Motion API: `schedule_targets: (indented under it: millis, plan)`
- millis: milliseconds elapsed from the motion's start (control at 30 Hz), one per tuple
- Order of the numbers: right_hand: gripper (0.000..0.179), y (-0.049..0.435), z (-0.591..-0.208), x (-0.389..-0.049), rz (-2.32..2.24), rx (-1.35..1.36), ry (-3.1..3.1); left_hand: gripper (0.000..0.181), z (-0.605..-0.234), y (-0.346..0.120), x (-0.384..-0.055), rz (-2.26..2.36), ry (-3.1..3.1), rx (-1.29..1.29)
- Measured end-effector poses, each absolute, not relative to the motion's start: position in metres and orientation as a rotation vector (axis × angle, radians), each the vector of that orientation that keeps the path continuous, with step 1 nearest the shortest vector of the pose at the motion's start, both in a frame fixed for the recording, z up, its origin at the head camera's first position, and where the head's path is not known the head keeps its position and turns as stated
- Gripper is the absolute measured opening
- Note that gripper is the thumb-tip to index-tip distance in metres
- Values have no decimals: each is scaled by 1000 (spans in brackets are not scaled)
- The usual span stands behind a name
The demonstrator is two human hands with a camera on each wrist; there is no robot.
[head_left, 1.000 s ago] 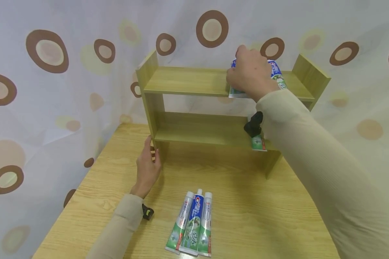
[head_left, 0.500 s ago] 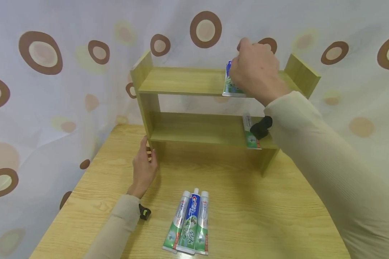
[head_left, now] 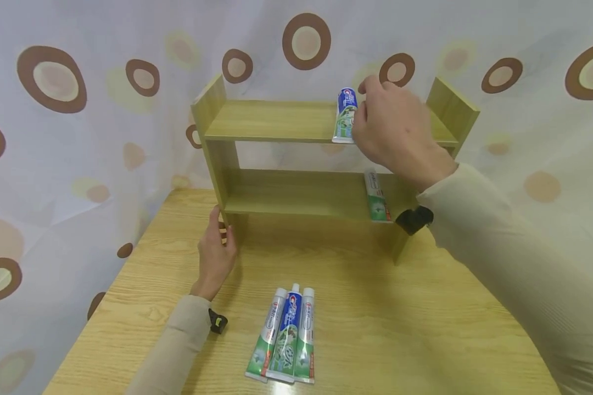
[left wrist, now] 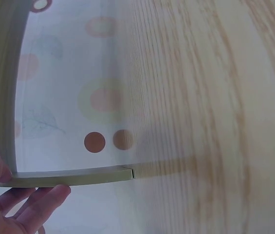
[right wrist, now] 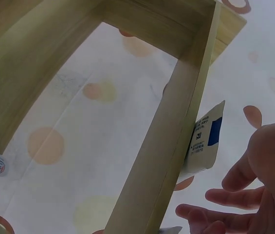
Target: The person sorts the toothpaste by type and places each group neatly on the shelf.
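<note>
My left hand (head_left: 216, 255) grips the left upright of the wooden shelf (head_left: 272, 120), with the panel's edge between thumb and fingers (left wrist: 47, 204) in the left wrist view. Over the top board, my right hand (head_left: 397, 129) hovers beside a blue, white and green toothpaste tube (head_left: 346, 112), partly covering it. The right wrist view has these fingers (right wrist: 229, 197) loosely bent with nothing between them, apart from the tube's crimped end (right wrist: 203, 144). A silver-and-green toothpaste tube (head_left: 377, 195) lies on the lower board, its crimped end at the front edge.
Three toothpaste tubes lie on the wooden table (head_left: 400, 329) in front of the shelf: a blue-green tube (head_left: 285, 340) between a left silver-green tube (head_left: 267, 337) and a right silver-green tube (head_left: 305, 334). A patterned curtain (head_left: 104, 126) hangs behind.
My right hand has let go of the toothpaste tube on the top board and drawn back toward me, uncovering more of it and the lower tube. My left hand stays on the upright.
</note>
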State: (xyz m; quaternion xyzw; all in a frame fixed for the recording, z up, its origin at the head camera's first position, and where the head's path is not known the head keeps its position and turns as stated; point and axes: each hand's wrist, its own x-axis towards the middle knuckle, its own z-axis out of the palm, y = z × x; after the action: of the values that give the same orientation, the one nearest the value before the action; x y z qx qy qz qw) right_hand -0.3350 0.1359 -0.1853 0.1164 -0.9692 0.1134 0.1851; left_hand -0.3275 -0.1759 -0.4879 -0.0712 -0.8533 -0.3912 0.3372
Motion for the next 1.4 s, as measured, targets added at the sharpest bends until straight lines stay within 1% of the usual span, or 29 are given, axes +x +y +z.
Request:
schedule_targets:
  millis: [433, 967, 1400]
  plan:
    - [49, 145, -214, -308, 402, 399, -2555, 53, -489, -182, -330, -1037, -2233, -166]
    - [23, 155, -265, -279, 555, 454, -2464, 51, -486, -185, -326, -1056, -2234, -171]
    - [18, 146, -316, -272, 615, 521, -2497, 50, -485, -187, -327, -1035, -2228, -178]
